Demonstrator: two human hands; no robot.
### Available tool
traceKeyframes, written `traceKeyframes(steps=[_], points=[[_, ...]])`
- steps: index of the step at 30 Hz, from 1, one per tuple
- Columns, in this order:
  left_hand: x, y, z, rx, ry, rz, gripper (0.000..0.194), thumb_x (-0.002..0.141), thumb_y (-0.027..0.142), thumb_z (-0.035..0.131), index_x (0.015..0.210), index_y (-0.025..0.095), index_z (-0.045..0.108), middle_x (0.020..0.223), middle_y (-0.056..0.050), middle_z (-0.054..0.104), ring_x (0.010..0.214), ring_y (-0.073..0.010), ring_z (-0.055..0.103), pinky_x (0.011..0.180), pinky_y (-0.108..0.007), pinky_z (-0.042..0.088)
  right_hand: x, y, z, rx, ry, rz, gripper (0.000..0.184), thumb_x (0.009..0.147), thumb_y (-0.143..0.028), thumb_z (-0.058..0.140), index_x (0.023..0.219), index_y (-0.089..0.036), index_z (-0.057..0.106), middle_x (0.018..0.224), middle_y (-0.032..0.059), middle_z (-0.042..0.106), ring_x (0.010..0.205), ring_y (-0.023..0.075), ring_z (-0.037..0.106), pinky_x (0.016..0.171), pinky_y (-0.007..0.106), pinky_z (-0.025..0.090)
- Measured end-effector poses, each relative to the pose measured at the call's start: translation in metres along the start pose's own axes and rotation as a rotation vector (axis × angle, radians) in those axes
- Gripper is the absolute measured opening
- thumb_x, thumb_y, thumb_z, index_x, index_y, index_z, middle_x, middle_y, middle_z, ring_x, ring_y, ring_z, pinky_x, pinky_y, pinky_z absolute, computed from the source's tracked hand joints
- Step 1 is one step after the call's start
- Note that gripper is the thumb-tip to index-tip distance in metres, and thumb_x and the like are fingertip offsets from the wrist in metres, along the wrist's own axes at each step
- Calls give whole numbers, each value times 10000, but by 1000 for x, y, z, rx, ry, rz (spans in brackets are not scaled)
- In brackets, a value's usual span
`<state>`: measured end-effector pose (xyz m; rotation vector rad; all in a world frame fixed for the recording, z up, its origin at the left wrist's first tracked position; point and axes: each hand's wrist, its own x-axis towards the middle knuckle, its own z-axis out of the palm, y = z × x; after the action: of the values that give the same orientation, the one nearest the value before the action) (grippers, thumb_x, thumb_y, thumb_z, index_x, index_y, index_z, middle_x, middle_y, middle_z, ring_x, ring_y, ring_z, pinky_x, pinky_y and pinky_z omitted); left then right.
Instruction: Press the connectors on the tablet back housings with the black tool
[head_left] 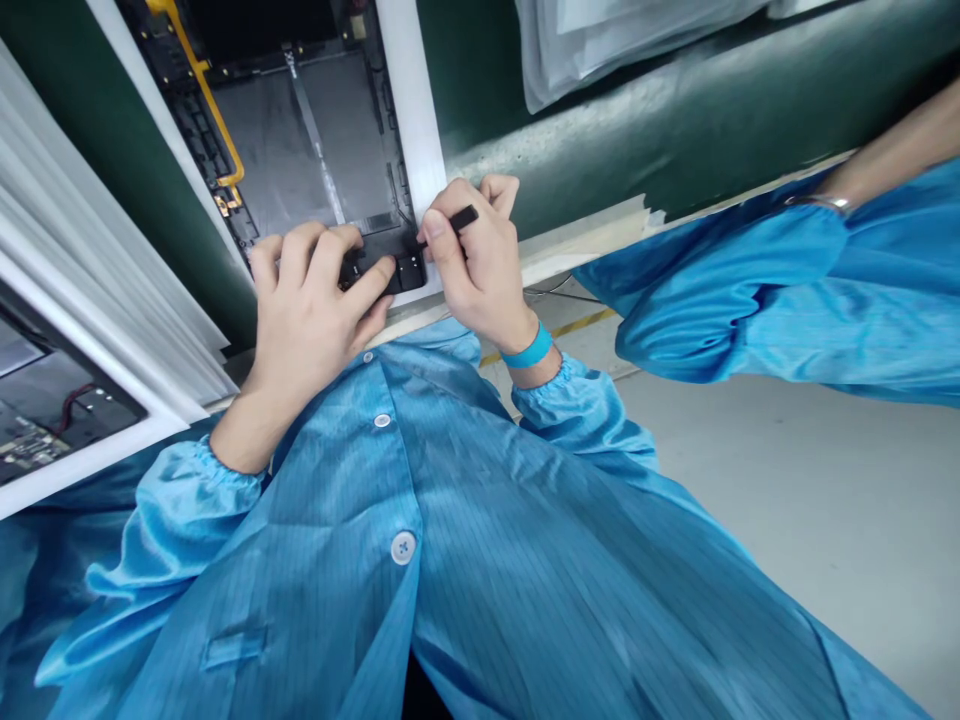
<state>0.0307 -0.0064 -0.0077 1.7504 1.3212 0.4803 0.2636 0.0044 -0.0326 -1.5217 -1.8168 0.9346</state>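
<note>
An opened tablet-like device, with grey panels inside and a yellow ribbon cable, lies in a white frame. My left hand rests on its near end, fingers spread and bent, with the index finger touching a small black part in the corner. Pinched in my right hand is a slim black stick-like tool. Its lower end meets the device beside that corner; the exact tip is hard to make out. A blue band circles my right wrist.
White frames stand stacked at the left, near another opened device. White sheets or bags lie at the back of the green bench top. Another person's blue sleeve and forearm reach in at the right.
</note>
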Motion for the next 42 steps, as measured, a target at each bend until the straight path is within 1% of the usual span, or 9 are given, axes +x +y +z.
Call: traceKeyframes(steps=[7, 13, 16, 20, 23, 27, 30, 35, 42], points=[[6, 19, -10, 25, -48, -23, 361, 942, 504, 900, 1237, 327, 792, 1529, -94, 668, 1643, -476, 378, 1417, -762, 42, -1, -4, 0, 20, -20, -6, 619, 1177, -712, 247, 1028, -293, 678, 984, 61, 703, 1077, 292, 681, 1260, 618, 437], [-34, 21, -19, -256, 462, -15, 479, 1062, 551, 748, 1527, 470, 664, 1710, 78, 546, 1712, -350, 381, 1453, -596, 277, -10, -11, -10, 452, 267, 197, 648, 1111, -855, 382, 949, -292, 659, 1146, 47, 741, 1291, 286, 722, 1257, 559, 536], [-47, 9, -20, -490, 528, -172, 433, 1055, 580, 689, 1485, 567, 649, 1739, 187, 522, 1739, -294, 382, 1449, -535, 347, -11, -13, -20, 705, 245, 276, 661, 1051, -899, 498, 875, -276, 631, 1335, 32, 757, 1455, 289, 687, 1233, 542, 583], [-42, 5, -21, -673, 594, -392, 481, 971, 535, 726, 1443, 471, 657, 1731, 80, 569, 1644, -270, 525, 1282, -430, 533, -7, -16, -32, 870, 120, 359, 684, 975, -926, 621, 845, -254, 618, 1419, 29, 770, 1485, 312, 688, 1161, 556, 637], [-32, 11, -23, -799, 651, -478, 445, 930, 504, 742, 1345, 353, 687, 1473, -26, 755, 1333, -239, 731, 970, -321, 613, -3, -18, -38, 903, 57, 374, 693, 930, -934, 682, 830, -252, 621, 1408, 60, 788, 1393, 313, 742, 1110, 531, 664], [-23, 18, -26, -901, 602, -534, 292, 882, 448, 770, 1107, 266, 735, 1092, -45, 802, 867, -173, 696, 672, -271, 513, 3, -21, -45, 911, -2, 421, 696, 892, -937, 728, 788, -260, 603, 1405, 89, 812, 1338, 303, 761, 1070, 476, 673], [-19, 22, -28, -843, 540, -517, 176, 870, 387, 761, 956, 233, 756, 921, -38, 747, 747, -162, 595, 595, -266, 444, 6, -20, -48, 949, -36, 440, 712, 877, -919, 765, 727, -263, 531, 1334, 94, 853, 1273, 280, 778, 1047, 445, 674], [-20, 31, -29, -706, 573, -378, 81, 886, 276, 790, 944, 231, 754, 966, -5, 746, 871, -159, 637, 768, -239, 527, 7, -18, -49, 1003, -80, 430, 737, 760, -905, 880, 696, -274, 506, 1172, 81, 895, 1094, 261, 798, 933, 392, 670], [-30, 31, -25, -792, 524, -363, 358, 859, 452, 876, 1084, 266, 670, 1016, -23, 753, 1020, -237, 757, 873, -339, 638, 14, -10, -44, 889, -102, 436, 664, 778, -897, 867, 854, -249, 740, 1046, 104, 862, 1020, 246, 741, 778, 358, 596]])
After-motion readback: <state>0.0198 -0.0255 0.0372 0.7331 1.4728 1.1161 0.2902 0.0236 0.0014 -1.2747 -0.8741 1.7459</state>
